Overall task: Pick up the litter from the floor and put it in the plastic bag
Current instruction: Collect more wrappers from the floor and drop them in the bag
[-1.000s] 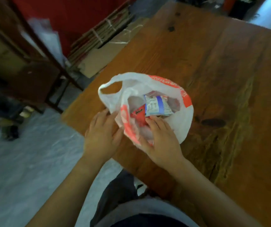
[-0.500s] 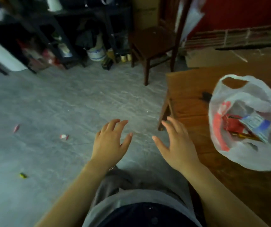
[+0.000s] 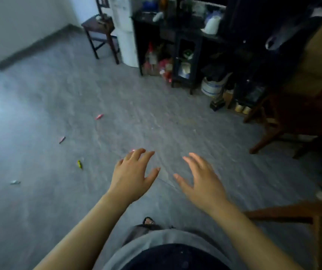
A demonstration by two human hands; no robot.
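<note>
Hands: left hand (image 3: pixel 131 178) and right hand (image 3: pixel 203 184) out front, fingers spread and released, holding nothing.
Worktop: only the brown wooden worktop (image 3: pixel 292 211) edge shows, low right; the view has swung off it.
Bag: the white plastic bag, on that worktop a moment ago, is now out of view.
Near litter: small yellow wrapper (image 3: pixel 79 164) and crumpled silvery scrap (image 3: pixel 15 182) on the grey floor (image 3: pixel 39 114).
Far litter: nearer pink wrapper (image 3: pixel 62 139), farther pink wrapper (image 3: pixel 99 116).
Meaning: drop-off looks done; next pick-up coming, probably yellow first.

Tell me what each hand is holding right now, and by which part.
Nothing is held: the left hand and the right hand are both open above the floor.
</note>
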